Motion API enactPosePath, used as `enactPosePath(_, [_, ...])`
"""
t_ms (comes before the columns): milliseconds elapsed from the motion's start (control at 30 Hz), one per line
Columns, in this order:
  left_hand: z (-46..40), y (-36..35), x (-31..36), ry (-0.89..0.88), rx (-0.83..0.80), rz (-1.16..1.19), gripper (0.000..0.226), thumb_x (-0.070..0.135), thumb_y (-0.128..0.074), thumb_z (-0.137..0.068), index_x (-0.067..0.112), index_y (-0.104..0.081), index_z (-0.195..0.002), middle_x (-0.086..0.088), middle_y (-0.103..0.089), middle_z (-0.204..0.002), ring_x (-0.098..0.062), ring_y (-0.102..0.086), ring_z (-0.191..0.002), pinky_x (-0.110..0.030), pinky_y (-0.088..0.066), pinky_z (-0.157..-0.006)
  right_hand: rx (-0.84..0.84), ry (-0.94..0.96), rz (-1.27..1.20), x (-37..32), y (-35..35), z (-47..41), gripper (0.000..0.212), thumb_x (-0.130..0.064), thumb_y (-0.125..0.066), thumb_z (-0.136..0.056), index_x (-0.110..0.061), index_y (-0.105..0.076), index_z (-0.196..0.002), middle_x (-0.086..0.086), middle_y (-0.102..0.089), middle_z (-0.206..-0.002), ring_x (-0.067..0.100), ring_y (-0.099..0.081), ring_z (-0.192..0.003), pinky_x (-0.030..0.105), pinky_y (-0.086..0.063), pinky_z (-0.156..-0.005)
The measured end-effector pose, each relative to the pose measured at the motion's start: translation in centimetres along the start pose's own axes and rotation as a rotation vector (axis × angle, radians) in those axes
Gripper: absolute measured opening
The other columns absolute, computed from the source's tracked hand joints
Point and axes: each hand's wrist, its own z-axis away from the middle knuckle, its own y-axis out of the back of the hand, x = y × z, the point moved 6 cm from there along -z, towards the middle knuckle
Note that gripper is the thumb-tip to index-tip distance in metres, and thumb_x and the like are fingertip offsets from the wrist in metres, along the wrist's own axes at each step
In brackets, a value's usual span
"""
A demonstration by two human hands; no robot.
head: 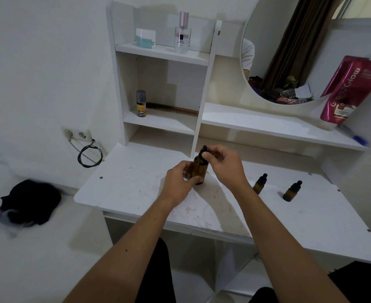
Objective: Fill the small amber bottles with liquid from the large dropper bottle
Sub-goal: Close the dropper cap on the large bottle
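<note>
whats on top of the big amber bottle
A black dropper cap sits on the large amber bottle, pinched by the right hand. Its fingers cover part of the cap; the left hand hides the bottle's left side.

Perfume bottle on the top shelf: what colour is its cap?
Pale pink cap on the clear perfume bottle, seen in the head view.

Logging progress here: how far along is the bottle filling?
Nothing looks filled yet. Left hand steadies the large dropper bottle on the desk; right hand grips its dropper cap. Both small amber bottles stand capped, waiting.
</note>
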Motion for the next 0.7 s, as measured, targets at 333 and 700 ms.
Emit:
enactPosePath(333, [0.14, -0.04, 0.16, 0.014, 0.005, -0.023, 0.048, 0.029, -0.082, -0.086, 0.020, -0.061, -0.129, 0.013, -0.065, -0.109, -0.002, -0.060, -0.094, -0.005, -0.041, -0.076, 0.044, 0.026, 0.047, -0.26, -0.15, 0.42, 0.017, -0.016, -0.073, -0.097, -0.014, -0.075, -0.113, -0.013, -0.074, -0.094, -0.012, -0.067, -0.085, 0.002, -0.049, -0.078])
enactPosePath(700, [0.29, -0.10, 0.33, 0.027, 0.024, -0.047, 0.049, 0.027, -0.081, -0.088, 0.019, -0.060, -0.132, 0.007, -0.067, -0.116, -0.008, -0.060, -0.100, -0.006, -0.041, -0.083, 0.062, 0.045, 0.110, -0.85, -0.51, 0.65, 0.011, -0.020, -0.072, -0.098, -0.017, -0.073, -0.109, -0.011, -0.074, -0.094, 0.000, -0.069, -0.092, 0.011, -0.051, -0.082])
